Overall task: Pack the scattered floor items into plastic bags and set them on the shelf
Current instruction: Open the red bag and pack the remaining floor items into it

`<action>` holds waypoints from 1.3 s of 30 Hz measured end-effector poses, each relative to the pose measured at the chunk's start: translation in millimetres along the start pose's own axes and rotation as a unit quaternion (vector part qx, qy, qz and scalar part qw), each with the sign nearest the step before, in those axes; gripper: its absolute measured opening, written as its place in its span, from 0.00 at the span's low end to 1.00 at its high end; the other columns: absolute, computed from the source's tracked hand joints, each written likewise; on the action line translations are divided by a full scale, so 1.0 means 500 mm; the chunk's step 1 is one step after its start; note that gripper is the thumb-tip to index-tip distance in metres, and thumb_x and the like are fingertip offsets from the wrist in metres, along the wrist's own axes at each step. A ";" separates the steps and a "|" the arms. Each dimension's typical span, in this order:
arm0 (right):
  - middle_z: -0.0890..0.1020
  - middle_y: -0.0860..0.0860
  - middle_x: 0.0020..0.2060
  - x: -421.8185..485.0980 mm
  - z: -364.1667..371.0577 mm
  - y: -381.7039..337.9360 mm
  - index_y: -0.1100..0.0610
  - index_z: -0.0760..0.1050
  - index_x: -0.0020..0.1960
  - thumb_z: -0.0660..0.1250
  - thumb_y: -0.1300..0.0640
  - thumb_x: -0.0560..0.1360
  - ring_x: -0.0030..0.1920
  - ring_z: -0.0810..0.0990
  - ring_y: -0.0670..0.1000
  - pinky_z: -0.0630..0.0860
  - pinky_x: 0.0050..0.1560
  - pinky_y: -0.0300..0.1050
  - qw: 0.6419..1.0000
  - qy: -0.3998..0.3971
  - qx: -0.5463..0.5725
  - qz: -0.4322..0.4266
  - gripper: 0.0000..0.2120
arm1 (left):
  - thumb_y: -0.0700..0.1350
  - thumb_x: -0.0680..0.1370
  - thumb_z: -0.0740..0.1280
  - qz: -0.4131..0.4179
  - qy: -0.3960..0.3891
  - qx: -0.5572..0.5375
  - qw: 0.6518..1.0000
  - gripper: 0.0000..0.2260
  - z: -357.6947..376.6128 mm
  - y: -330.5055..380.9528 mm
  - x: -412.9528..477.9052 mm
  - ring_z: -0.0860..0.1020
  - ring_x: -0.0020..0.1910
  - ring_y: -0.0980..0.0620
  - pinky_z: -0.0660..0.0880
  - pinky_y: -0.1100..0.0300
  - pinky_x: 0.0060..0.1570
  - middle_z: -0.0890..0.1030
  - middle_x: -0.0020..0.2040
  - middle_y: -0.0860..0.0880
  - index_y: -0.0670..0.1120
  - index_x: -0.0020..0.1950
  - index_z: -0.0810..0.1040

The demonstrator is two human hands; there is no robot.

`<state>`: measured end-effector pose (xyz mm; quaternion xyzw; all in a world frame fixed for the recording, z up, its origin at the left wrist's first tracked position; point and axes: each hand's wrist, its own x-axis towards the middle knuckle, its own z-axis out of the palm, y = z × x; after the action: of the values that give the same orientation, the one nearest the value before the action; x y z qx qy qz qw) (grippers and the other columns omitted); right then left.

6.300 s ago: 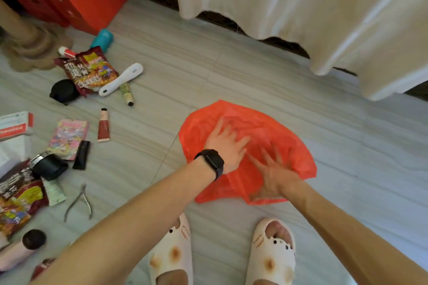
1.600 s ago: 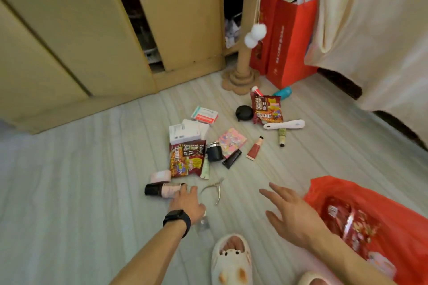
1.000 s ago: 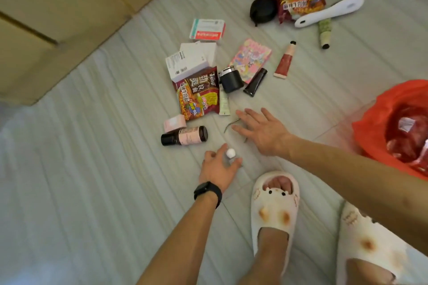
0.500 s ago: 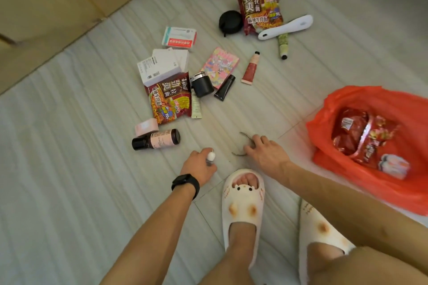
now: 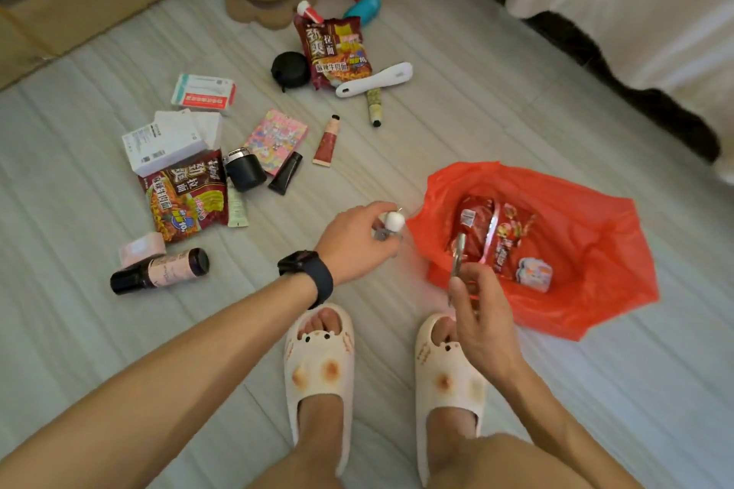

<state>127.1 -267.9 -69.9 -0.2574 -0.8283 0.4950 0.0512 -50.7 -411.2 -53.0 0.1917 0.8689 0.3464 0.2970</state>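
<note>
The red bag (image 5: 588, 234) lies open on the floor just ahead of my right foot, and I am partway through filling it. This is the drop-in step. My left hand (image 5: 353, 242) pinches a small white-capped bottle (image 5: 393, 221) right at the bag's near-left edge. My right hand (image 5: 482, 314) grips a pair of metal nippers (image 5: 458, 254) over the bag's mouth, tips pointing in. Next, I reckon, both hands go over the opening and let go, with the nippers laid flat so their points don't pierce the thin plastic.

Inside the bag are what look like two red snack packets (image 5: 488, 238) and one small pale pack (image 5: 534, 275). Left of the bag and well apart from it, more is waiting to be packed — two noodle packets (image 5: 178, 195), five tubes (image 5: 327, 141), at least two boxes (image 5: 170, 139), one black jar (image 5: 244, 171), one pink card pack (image 5: 276, 141), one dark bottle (image 5: 159, 272) with a small pink box (image 5: 142, 248) beside it, one black round pouch (image 5: 290, 69), one white handle (image 5: 375, 80) and, farthest off, one teal thing (image 5: 363, 8).
</note>
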 end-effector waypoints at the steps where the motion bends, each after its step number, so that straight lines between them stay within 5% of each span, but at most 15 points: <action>1: 0.77 0.50 0.46 0.003 -0.036 0.017 0.50 0.70 0.54 0.61 0.54 0.81 0.41 0.78 0.46 0.74 0.41 0.37 0.999 0.038 -0.004 0.011 0.02 | 0.50 0.73 0.71 0.034 -0.012 -0.004 0.999 0.20 0.023 0.041 0.022 0.79 0.50 0.49 0.76 0.55 0.54 0.82 0.50 0.50 0.55 0.65 0.76; 4: 0.78 0.50 0.48 0.038 -0.130 0.084 0.53 0.71 0.54 0.62 0.55 0.81 0.47 0.79 0.51 0.71 0.45 0.43 0.991 0.088 -0.085 0.047 0.04 | 0.48 0.73 0.69 0.131 -0.062 0.012 0.989 0.20 0.107 0.147 0.079 0.78 0.53 0.48 0.74 0.55 0.53 0.81 0.54 0.48 0.53 0.66 0.75; 8: 0.80 0.50 0.50 0.096 -0.206 0.159 0.52 0.73 0.57 0.58 0.45 0.79 0.54 0.77 0.57 0.68 0.48 0.48 0.957 0.042 -0.283 0.039 0.14 | 0.46 0.78 0.63 0.209 -0.136 0.165 0.954 0.22 0.211 0.199 0.129 0.75 0.55 0.42 0.71 0.53 0.48 0.75 0.58 0.43 0.49 0.73 0.67; 10: 0.77 0.52 0.64 0.117 -0.230 0.185 0.46 0.70 0.66 0.56 0.37 0.76 0.67 0.70 0.59 0.66 0.59 0.59 0.880 -0.016 -0.474 0.028 0.22 | 0.50 0.79 0.62 0.251 -0.096 0.363 0.892 0.27 0.239 0.172 0.149 0.68 0.68 0.39 0.66 0.46 0.64 0.69 0.70 0.41 0.49 0.78 0.59; 11: 0.69 0.52 0.72 0.127 -0.245 0.195 0.42 0.64 0.73 0.57 0.34 0.75 0.74 0.61 0.60 0.59 0.65 0.64 0.843 -0.055 -0.533 0.044 0.28 | 0.52 0.79 0.62 0.277 -0.064 0.462 0.840 0.31 0.246 0.151 0.158 0.59 0.75 0.39 0.55 0.40 0.72 0.61 0.76 0.40 0.49 0.79 0.54; 13: 0.48 0.51 0.80 0.146 -0.281 0.212 0.38 0.47 0.78 0.59 0.30 0.73 0.79 0.43 0.58 0.50 0.69 0.67 0.795 -0.134 -0.584 0.094 0.39 | 0.51 0.79 0.62 0.309 -0.031 0.585 0.749 0.35 0.239 0.113 0.169 0.41 0.78 0.38 0.31 0.33 0.69 0.44 0.80 0.40 0.50 0.80 0.46; 15: 0.38 0.51 0.79 0.159 -0.314 0.224 0.39 0.35 0.78 0.62 0.29 0.71 0.79 0.38 0.57 0.53 0.72 0.65 0.779 -0.179 -0.584 0.141 0.48 | 0.52 0.79 0.61 0.299 -0.054 0.621 0.722 0.37 0.213 0.081 0.170 0.34 0.77 0.38 0.25 0.33 0.65 0.34 0.78 0.41 0.52 0.80 0.40; 19: 0.45 0.50 0.80 0.168 -0.327 0.199 0.43 0.41 0.79 0.63 0.33 0.73 0.79 0.48 0.57 0.57 0.74 0.59 0.842 -0.177 -0.487 0.147 0.44 | 0.62 0.75 0.65 0.274 -0.098 0.518 0.804 0.42 0.155 0.051 0.151 0.38 0.78 0.42 0.36 0.37 0.72 0.37 0.80 0.46 0.58 0.79 0.40; 24: 0.63 0.53 0.76 0.137 -0.271 0.077 0.49 0.60 0.78 0.65 0.43 0.77 0.73 0.66 0.58 0.62 0.72 0.53 0.911 -0.094 -0.401 -0.018 0.32 | 0.59 0.78 0.61 0.242 -0.044 0.372 0.895 0.35 0.087 0.044 0.081 0.45 0.79 0.48 0.48 0.43 0.76 0.42 0.81 0.51 0.62 0.79 0.43; 27: 0.65 0.50 0.76 0.117 -0.198 -0.003 0.45 0.65 0.75 0.65 0.43 0.78 0.73 0.65 0.53 0.61 0.73 0.48 0.930 -0.108 -0.334 -0.107 0.27 | 0.58 0.78 0.60 0.142 0.002 0.330 0.933 0.35 0.036 -0.016 0.026 0.47 0.79 0.48 0.48 0.44 0.76 0.44 0.81 0.51 0.62 0.79 0.43; 35: 0.66 0.48 0.75 0.126 0.070 -0.111 0.42 0.65 0.74 0.55 0.37 0.76 0.72 0.68 0.53 0.62 0.72 0.44 0.903 -0.226 -0.306 -0.200 0.27 | 0.57 0.79 0.60 -0.176 0.045 0.256 0.949 0.34 -0.084 -0.281 -0.172 0.48 0.79 0.46 0.50 0.44 0.76 0.45 0.81 0.48 0.59 0.79 0.44; 39: 0.56 0.48 0.79 0.160 0.192 -0.113 0.41 0.55 0.78 0.52 0.38 0.78 0.76 0.59 0.54 0.60 0.74 0.48 0.840 -0.334 -0.378 -0.200 0.28 | 0.56 0.79 0.60 -0.278 0.052 0.249 0.926 0.34 -0.141 -0.381 -0.233 0.46 0.79 0.45 0.47 0.43 0.76 0.43 0.81 0.46 0.57 0.80 0.44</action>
<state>4.5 -327.4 -84.2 0.0960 -0.9514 0.1783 -0.2320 -33.3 -639.1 -103.7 -0.0079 0.9599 0.0318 0.2785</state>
